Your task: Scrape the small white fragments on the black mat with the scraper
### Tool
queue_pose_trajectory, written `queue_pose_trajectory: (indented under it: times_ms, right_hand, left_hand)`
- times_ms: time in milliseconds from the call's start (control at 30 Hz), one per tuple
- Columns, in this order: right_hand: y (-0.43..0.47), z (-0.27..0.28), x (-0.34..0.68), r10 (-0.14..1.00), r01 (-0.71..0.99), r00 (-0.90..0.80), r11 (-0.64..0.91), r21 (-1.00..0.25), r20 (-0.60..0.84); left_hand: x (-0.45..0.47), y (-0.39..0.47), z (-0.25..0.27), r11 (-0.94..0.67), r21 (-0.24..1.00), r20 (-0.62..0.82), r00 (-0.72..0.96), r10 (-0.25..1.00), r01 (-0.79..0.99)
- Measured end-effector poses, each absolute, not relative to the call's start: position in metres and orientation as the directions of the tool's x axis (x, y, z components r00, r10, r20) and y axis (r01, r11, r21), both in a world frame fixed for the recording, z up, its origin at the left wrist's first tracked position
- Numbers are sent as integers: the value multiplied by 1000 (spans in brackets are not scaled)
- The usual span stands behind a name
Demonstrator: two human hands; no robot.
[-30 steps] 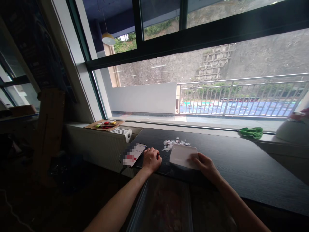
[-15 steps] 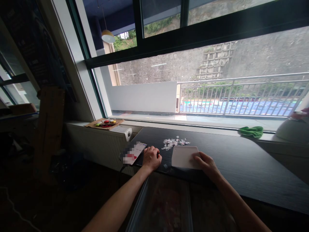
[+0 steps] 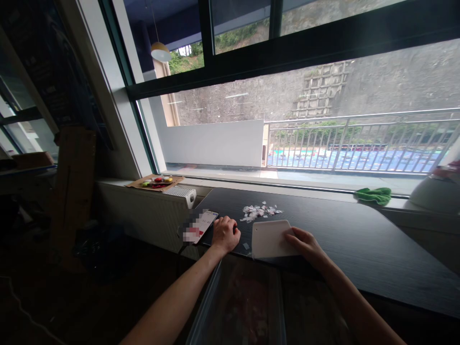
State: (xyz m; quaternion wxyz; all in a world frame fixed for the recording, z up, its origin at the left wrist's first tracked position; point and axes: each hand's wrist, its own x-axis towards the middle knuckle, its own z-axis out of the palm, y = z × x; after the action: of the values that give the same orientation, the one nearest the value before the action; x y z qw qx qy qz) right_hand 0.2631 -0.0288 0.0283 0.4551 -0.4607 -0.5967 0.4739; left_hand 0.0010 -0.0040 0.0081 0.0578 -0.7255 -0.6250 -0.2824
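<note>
My right hand (image 3: pixel 305 243) grips the right end of a flat white plastic scraper (image 3: pixel 270 239) with rounded corners and a small hole near one corner. The scraper lies low over the near edge of the black table (image 3: pixel 338 230). Just beyond it is a loose pile of small whitish paper or plastic scraps (image 3: pixel 259 211). One separate scrap (image 3: pixel 246 246) lies left of the scraper. My left hand (image 3: pixel 225 235) rests on the table with its fingers curled in, beside a phone (image 3: pixel 201 227); its palm is hidden.
Below the table edge stands a clear plastic bin (image 3: pixel 201 316) with blurred contents. A green cloth (image 3: pixel 374 195) lies on the windowsill at right. A cardboard sheet (image 3: pixel 153 182) with colourful small items sits at left, by a radiator (image 3: pixel 143 211). A tall cardboard box (image 3: pixel 74 191) leans farther left.
My right hand has drawn the scraper a little towards me and to the left, nearer the table's edge. The left hand has hardly moved.
</note>
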Motion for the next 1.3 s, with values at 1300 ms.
queue_pose_trajectory:
  times_ms: [1300]
  right_hand:
    - [-22, 18, 250, 971, 155, -174, 193, -969, 166]
  left_hand:
    - [1, -4, 7, -219, 282, 487, 57, 871, 934]
